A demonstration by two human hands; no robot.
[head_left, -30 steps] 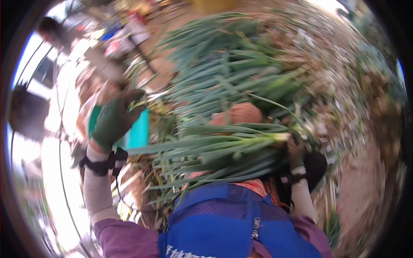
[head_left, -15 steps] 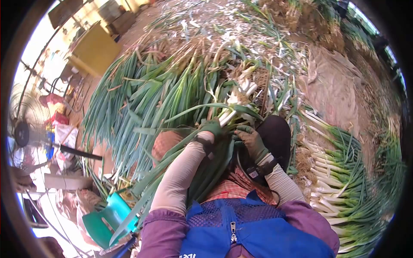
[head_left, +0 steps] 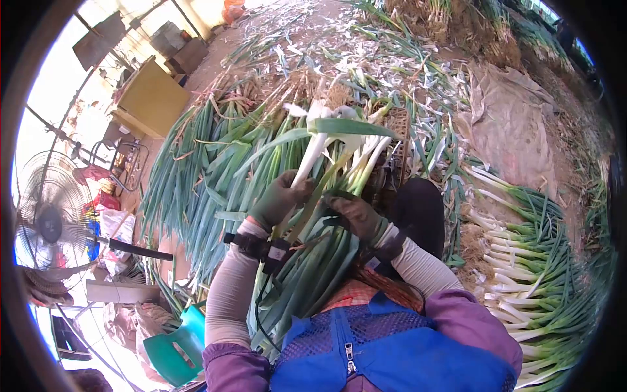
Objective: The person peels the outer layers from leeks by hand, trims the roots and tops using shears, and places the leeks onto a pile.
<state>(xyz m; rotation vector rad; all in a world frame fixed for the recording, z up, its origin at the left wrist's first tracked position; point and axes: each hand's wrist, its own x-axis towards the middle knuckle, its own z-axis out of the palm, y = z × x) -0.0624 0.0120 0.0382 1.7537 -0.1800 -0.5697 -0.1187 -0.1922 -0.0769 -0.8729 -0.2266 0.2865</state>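
The left hand (head_left: pixel 282 200) is gripping just beside the right hand (head_left: pixel 356 217). Both forearms (head_left: pixel 232 294) are angling inward behind them.

No text, label, brand, number or sign is legible on any surface at this worksite.

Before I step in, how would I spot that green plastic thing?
Find the round fan at the far left. Below it, between a crumpled brownish sack and the left sleeve, lies the green plastic thing. Unlike the long leaves nearby, it is smooth and slotted.
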